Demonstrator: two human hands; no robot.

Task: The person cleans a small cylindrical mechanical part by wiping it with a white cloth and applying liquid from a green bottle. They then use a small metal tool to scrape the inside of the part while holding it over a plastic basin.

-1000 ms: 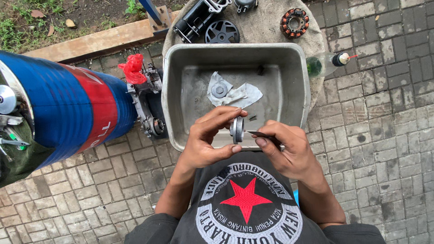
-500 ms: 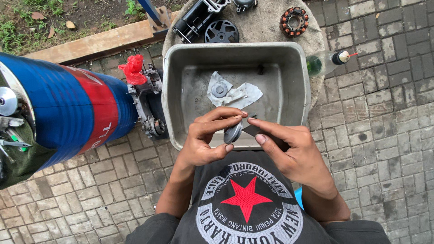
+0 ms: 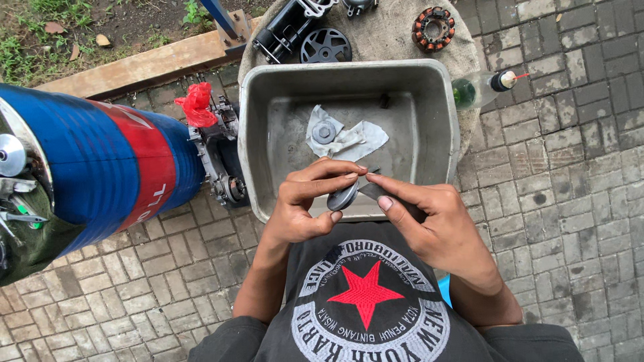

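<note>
The left hand (image 3: pixel 303 201) grips a small round metal disc (image 3: pixel 342 198) between thumb and fingertips. The right hand (image 3: pixel 436 224) pinches a thin dark tool (image 3: pixel 373 191), its tip touching the disc. Just beyond the fingers stands a grey metal tray (image 3: pixel 429 121); inside it lies a grey rag (image 3: pixel 355 141) with a washer (image 3: pixel 324 132) on it. Further away rests a coil stator (image 3: pixel 433 28).

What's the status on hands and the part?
Left hand pinching round metal disc over metal tray. Right hand pressing thin blade against disc. Rag in tray, nothing blocking.
</note>
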